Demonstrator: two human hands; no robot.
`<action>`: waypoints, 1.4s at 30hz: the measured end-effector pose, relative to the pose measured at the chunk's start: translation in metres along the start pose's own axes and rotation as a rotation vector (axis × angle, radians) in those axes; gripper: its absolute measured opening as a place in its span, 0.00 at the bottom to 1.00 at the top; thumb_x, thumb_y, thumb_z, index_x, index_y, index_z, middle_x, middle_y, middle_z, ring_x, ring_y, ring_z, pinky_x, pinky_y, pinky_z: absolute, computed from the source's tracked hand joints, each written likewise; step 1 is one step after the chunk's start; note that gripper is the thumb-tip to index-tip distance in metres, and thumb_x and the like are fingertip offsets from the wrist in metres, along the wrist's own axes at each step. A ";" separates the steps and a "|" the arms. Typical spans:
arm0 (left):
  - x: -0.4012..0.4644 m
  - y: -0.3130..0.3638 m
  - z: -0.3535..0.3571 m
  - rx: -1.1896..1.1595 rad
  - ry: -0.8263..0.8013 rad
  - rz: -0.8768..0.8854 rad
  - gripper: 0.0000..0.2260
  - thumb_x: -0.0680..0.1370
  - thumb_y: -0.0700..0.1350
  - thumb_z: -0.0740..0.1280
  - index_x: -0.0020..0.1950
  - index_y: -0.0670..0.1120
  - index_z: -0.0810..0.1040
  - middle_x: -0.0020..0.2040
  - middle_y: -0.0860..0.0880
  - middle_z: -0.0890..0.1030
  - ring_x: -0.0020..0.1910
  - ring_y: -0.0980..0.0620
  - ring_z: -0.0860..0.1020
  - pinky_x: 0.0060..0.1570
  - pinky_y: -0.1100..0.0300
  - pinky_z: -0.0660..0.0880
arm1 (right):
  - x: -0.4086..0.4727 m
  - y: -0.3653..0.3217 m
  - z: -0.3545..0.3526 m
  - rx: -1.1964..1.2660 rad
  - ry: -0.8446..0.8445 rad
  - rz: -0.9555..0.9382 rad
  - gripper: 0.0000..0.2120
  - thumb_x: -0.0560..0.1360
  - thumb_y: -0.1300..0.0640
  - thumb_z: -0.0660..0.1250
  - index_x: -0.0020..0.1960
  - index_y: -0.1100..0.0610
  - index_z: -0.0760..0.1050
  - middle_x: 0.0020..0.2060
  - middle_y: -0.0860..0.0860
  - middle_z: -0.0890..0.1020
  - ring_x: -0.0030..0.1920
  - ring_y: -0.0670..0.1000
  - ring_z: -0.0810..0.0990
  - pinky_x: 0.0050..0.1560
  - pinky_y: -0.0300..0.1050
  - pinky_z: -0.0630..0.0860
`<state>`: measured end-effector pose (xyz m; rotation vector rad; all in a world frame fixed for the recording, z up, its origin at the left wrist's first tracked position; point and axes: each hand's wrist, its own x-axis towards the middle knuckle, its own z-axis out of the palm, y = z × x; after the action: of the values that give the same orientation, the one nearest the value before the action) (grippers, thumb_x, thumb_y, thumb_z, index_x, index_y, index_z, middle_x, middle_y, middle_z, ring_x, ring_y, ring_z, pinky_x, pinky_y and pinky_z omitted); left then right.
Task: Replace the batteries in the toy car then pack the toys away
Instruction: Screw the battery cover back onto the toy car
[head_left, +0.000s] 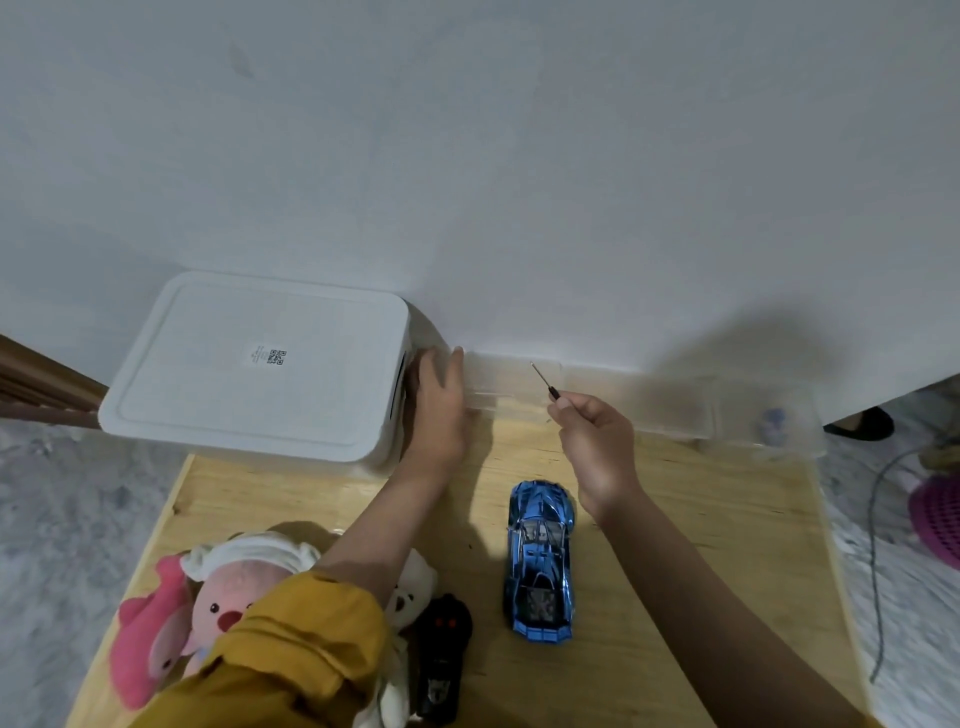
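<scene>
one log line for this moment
left hand: flat on bin side | right hand: pinching screwdriver | car: upright on table, untouched

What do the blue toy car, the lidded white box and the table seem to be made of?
Blue toy car: probably plastic with a chrome-like blue coating, given its mirror-bright highlights; metal cannot be ruled out.
White storage box: matte, opaque plastic, with moulded rounded corners and a stepped lid.
Table: light wood, with visible grain and a slight sheen, probably varnished.

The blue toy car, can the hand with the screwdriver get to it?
Probably yes. The right hand pinches the small screwdriver just above the blue toy car, which lies alone on bare wooden table. Nothing sits between them.
</scene>
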<state>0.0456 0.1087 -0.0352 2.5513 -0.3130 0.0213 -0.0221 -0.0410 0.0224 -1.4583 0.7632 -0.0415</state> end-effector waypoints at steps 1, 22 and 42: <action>-0.002 0.000 0.000 0.003 0.040 -0.001 0.29 0.75 0.30 0.63 0.75 0.41 0.60 0.75 0.35 0.54 0.74 0.37 0.54 0.73 0.52 0.54 | 0.001 -0.002 0.000 0.003 -0.001 -0.032 0.06 0.76 0.61 0.66 0.47 0.52 0.80 0.42 0.48 0.82 0.42 0.46 0.78 0.47 0.39 0.74; -0.003 -0.012 0.010 0.012 0.179 0.176 0.40 0.65 0.28 0.74 0.72 0.35 0.57 0.70 0.30 0.57 0.72 0.36 0.50 0.68 0.46 0.48 | 0.019 0.007 0.002 -0.367 -0.008 -0.410 0.09 0.77 0.59 0.64 0.51 0.47 0.79 0.65 0.51 0.75 0.69 0.48 0.69 0.68 0.43 0.64; -0.001 -0.013 0.013 0.032 0.202 0.202 0.40 0.63 0.24 0.70 0.72 0.35 0.58 0.70 0.32 0.55 0.71 0.35 0.51 0.67 0.44 0.49 | 0.036 0.023 0.006 -0.623 0.094 -0.843 0.10 0.75 0.63 0.66 0.55 0.56 0.78 0.54 0.53 0.74 0.59 0.50 0.68 0.57 0.38 0.64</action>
<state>0.0471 0.1122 -0.0531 2.5128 -0.4924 0.3601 -0.0010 -0.0494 -0.0143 -2.3065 0.1762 -0.5573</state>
